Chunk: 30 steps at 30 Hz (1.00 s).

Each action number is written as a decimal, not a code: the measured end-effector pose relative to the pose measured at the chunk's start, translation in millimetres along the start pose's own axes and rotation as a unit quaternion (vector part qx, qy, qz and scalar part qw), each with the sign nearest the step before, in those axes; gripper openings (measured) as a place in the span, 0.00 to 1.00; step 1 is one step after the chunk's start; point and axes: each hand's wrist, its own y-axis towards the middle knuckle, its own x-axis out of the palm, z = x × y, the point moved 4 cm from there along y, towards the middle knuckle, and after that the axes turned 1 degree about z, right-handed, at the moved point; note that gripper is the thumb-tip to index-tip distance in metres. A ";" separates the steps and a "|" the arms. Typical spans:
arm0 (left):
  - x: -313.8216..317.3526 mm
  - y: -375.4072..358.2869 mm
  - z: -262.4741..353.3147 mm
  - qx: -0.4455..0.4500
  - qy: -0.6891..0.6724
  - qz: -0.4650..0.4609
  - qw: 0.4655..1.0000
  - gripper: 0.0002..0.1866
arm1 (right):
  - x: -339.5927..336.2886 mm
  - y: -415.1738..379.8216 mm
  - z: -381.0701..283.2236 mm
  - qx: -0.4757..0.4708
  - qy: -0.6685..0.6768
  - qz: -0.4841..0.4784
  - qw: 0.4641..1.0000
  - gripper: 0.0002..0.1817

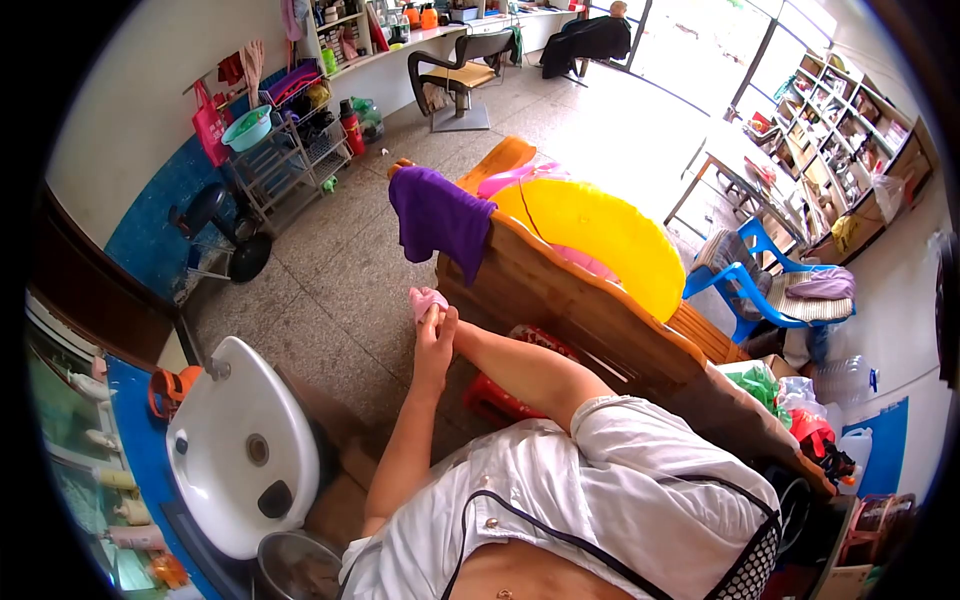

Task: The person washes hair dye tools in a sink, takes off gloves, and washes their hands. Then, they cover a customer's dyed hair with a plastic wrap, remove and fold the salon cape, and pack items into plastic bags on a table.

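- Nearest the camera, at 5 o'clock from the hands, is the wearer's white short-sleeved shirt (590,455), with a thin black strap (560,532) across it.
- The left hand (433,345) reaches up from 6 o'clock; its fingers look bent and mostly closed, pressing on a small pink cloth (428,300).
- The right hand (457,335) comes in from 4 o'clock and meets the left; its fingers are largely hidden, so how far they are spread, or whether they grip, I cannot tell.
- The pink cloth is at the two hands, just on their 12 o'clock side, above the speckled floor (340,300).
- Judged from this, the step in hand is handling the cloth with the hands together; the next move calls for a secure left pinch and a clear view of the right fingers.
- Around the hands: a white washbasin (205,490) at 8 o'clock, a purple towel (440,215) at 12 draped over a wooden bench (570,300), a yellow inflatable ring (610,235) at 2, and a red plastic stool (490,400) between 4 and 5, partly behind the right forearm.
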 end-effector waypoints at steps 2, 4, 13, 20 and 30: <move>1.3 4.1 -11.3 -0.069 -0.092 0.004 0.993 0.41 | 14.0 4.3 20.3 -0.060 -0.151 -0.055 0.985 0.21; 1.4 7.2 -24.6 -0.105 -0.159 0.007 0.982 0.39 | 25.7 5.7 31.3 -0.119 -0.299 -0.108 0.941 0.18; -14.6 32.2 -55.4 -0.218 -0.558 -0.019 0.800 0.38 | -24.0 -95.1 -69.5 0.014 -0.144 0.174 0.974 0.07; -15.5 29.0 -10.4 -0.067 -0.426 -0.013 0.902 0.32 | -20.1 -64.0 -81.7 0.070 0.199 -0.004 0.978 0.09; -19.8 -8.6 16.6 0.098 0.018 0.027 0.995 0.34 | -18.8 -46.8 -69.0 0.239 0.322 0.064 0.914 0.46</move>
